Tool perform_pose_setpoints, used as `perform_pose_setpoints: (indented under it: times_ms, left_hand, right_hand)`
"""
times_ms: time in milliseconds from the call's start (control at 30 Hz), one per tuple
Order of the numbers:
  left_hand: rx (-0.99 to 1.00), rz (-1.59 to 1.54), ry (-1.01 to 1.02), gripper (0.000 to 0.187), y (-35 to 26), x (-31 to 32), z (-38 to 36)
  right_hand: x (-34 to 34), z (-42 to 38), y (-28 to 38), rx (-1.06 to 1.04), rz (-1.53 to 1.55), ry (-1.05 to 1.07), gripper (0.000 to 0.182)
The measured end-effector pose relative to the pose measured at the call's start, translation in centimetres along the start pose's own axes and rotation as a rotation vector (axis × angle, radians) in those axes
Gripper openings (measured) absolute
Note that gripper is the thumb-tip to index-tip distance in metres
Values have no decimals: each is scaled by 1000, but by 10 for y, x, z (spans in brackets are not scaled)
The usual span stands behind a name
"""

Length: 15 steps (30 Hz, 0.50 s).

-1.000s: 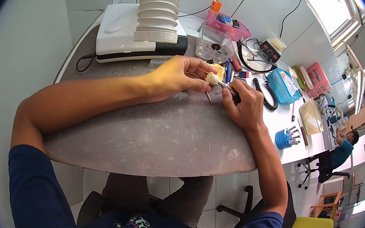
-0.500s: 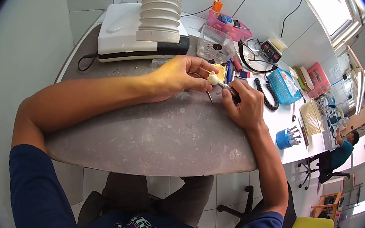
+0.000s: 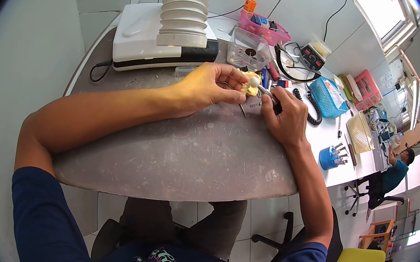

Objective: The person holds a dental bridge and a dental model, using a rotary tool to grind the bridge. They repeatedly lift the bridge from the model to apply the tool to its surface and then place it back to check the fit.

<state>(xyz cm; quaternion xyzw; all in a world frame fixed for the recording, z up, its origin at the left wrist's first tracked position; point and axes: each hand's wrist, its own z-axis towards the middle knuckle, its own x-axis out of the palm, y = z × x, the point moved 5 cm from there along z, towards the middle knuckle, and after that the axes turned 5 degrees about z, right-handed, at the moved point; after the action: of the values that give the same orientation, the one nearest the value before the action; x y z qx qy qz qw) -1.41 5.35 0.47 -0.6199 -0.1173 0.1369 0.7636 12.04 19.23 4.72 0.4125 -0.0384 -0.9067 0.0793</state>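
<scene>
My left hand (image 3: 220, 86) is curled at the far side of the bench, thumb and fingertips closed at the edge of a pale yellow, rough-edged piece (image 3: 250, 90). In my right hand (image 3: 286, 113) is a rotary handpiece (image 3: 267, 93), gripped like a pen. A rounded white tip (image 3: 254, 81) on its end overlaps the yellow piece in this view. Below my left thumb a thin metal rod (image 3: 243, 110) points toward me. My fingers hide part of the yellow piece.
A white unit (image 3: 137, 36) with a ribbed hose (image 3: 184, 15) stands behind my left hand. Beyond my hands are a clear bin (image 3: 247, 49) and pink basket (image 3: 274, 35). To the right sit a blue basket (image 3: 326, 98) and blue bur holder (image 3: 328, 158). A person (image 3: 395, 172) sits farther off.
My right hand has moved slightly right, and the handpiece's white tip has shifted up and right, away from my left fingertips. My left hand has hardly moved.
</scene>
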Motion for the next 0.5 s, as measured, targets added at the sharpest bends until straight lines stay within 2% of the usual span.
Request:
perform_pose_setpoints:
  times_ms: [200, 500]
  left_hand:
    - [6, -20, 23, 40, -2, 1, -1]
    - [-6, -2, 30, 39, 0, 0, 1]
  right_hand:
    - [1, 0, 4, -22, -5, 61, 24]
    - [2, 1, 4, -26, 14, 42, 24]
